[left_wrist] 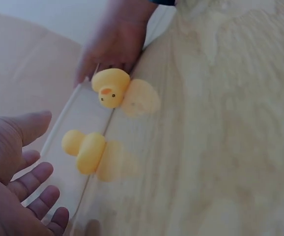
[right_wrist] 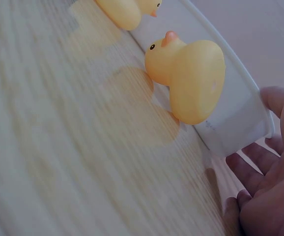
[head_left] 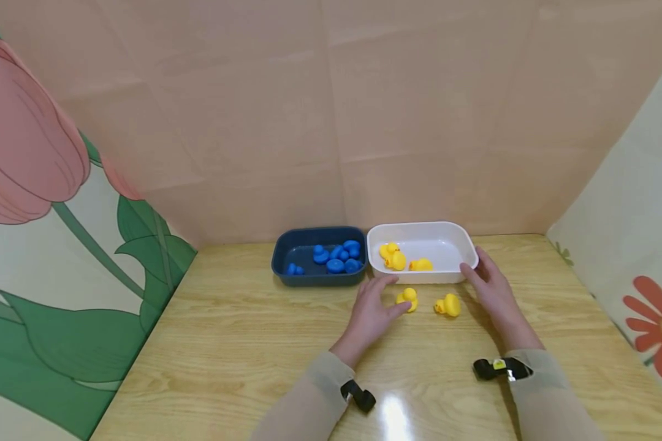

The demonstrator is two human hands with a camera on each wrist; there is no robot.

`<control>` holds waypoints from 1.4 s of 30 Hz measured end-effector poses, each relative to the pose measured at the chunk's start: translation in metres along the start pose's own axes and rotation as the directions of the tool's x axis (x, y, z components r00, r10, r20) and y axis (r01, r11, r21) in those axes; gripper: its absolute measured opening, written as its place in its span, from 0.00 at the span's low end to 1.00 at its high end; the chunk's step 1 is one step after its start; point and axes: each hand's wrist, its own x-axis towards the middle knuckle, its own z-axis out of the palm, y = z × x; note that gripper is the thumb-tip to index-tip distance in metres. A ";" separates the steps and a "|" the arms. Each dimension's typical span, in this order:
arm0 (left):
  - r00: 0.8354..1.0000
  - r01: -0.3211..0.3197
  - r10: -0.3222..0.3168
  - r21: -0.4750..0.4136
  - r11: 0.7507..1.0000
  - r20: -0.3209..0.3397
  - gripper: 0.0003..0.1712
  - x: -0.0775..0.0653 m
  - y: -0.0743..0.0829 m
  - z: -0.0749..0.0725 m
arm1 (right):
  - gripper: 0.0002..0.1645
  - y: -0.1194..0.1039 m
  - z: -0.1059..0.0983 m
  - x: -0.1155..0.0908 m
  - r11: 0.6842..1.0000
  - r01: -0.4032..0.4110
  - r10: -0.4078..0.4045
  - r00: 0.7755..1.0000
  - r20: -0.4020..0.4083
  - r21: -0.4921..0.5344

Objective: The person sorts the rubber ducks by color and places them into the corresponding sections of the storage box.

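My left hand [head_left: 371, 309] reaches in beside a yellow rubber duck [head_left: 410, 296] on the table, thumb and fingers spread. In the left wrist view its fingers stand apart from that duck [left_wrist: 91, 153]. My right hand [head_left: 493, 293] grips the right front corner of a white tray [head_left: 463, 277], thumb at the rim and fingers along the end wall. A second yellow duck [head_left: 448, 305] lies on its side before the tray, between my hands; in the right wrist view this duck [right_wrist: 196, 81] shows large. Several more yellow ducks [head_left: 421, 264] lie inside the white tray.
A dark blue tray [head_left: 278, 260] touches or nearly touches the white one on the left; several blue ducks [head_left: 335, 266] are in it. Both trays stand at the back of the wooden table [head_left: 226, 343], close to the beige backdrop [head_left: 243, 122].
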 end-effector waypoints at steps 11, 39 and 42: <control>0.999 0.020 -0.023 0.057 0.998 0.047 0.33 0.001 -0.012 0.009 | 0.60 0.002 0.000 0.001 1.000 -0.004 0.004 1.000 0.002 0.004; 0.999 -0.030 0.021 0.257 0.966 0.039 0.32 0.004 -0.021 0.023 | 0.63 0.000 0.000 -0.001 1.000 -0.020 0.020 1.000 0.007 0.000; 0.999 -0.048 0.042 0.289 0.956 0.024 0.32 0.004 -0.020 0.024 | 0.63 0.000 0.000 -0.001 1.000 -0.019 0.019 1.000 0.006 0.002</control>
